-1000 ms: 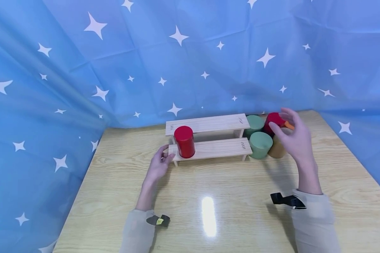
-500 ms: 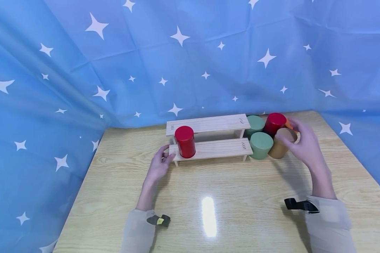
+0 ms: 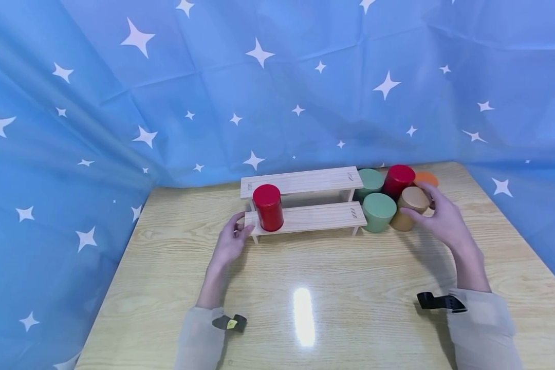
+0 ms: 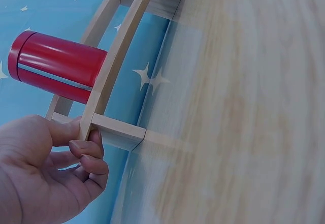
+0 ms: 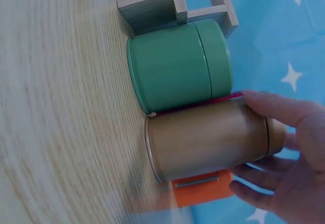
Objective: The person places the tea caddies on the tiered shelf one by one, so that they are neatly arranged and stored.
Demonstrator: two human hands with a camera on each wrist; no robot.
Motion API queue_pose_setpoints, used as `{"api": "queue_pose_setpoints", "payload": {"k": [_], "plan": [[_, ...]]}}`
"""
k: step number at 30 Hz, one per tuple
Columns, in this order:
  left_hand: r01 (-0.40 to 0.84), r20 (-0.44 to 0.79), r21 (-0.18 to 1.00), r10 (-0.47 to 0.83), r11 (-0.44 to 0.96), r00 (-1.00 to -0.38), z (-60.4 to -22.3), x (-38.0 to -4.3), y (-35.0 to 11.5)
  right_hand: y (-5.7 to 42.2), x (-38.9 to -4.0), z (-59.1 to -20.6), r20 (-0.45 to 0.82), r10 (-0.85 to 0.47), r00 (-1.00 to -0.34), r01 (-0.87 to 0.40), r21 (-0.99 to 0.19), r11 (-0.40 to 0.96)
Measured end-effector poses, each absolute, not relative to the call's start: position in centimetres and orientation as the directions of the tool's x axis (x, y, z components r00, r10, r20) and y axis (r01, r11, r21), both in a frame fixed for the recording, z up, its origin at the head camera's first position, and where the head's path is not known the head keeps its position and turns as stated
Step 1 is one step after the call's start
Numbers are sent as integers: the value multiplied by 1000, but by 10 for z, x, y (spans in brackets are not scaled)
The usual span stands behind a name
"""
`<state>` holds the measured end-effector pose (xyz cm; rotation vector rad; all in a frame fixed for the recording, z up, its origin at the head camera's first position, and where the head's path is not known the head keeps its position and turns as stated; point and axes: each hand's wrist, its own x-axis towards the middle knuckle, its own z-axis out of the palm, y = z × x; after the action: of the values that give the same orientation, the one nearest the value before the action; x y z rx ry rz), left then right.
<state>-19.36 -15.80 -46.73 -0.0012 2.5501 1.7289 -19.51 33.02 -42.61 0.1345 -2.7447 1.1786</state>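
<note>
A two-tier wooden shelf (image 3: 324, 215) stands near the back of the table, with a tall red tin (image 3: 269, 208) upright on the left of its lower board. My left hand (image 3: 231, 244) pinches that board's left end between thumb and curled fingers, as the left wrist view also shows. At the right, my right hand (image 3: 446, 221) holds a gold-brown tin (image 5: 208, 140) near its lid, thumb on one side and fingers on the other. The tin stands upright on the table, against a green tin (image 5: 177, 66).
Behind stand a second green tin (image 3: 371, 180) beside the shelf, another red tin (image 3: 399, 180) and an orange tin (image 3: 426, 178), partly covered by my right hand. The wooden table (image 3: 351, 308) ends at a blue star-patterned curtain (image 3: 282, 82).
My right hand has moved from over the back red tin, rightward and down to the gold-brown tin, and its fingers have closed around it. The left hand stays on the shelf.
</note>
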Motion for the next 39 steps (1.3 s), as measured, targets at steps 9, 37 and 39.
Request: {"api": "queue_pose_setpoints", "payload": {"k": [9,37,39], "plan": [[-36,-56,930,44,365,-997,-468,-194,-159,332,-190,-426,99,5,-995,-69,-730,680],[-44,-65,933,45,357,-997,-468,-194,-160,308,-174,-386,504,232,-832,-280,-743,607],[-43,-63,932,45,359,-997,-469,-194,-160,304,-172,-382,517,231,-824,-296,-740,604]]}}
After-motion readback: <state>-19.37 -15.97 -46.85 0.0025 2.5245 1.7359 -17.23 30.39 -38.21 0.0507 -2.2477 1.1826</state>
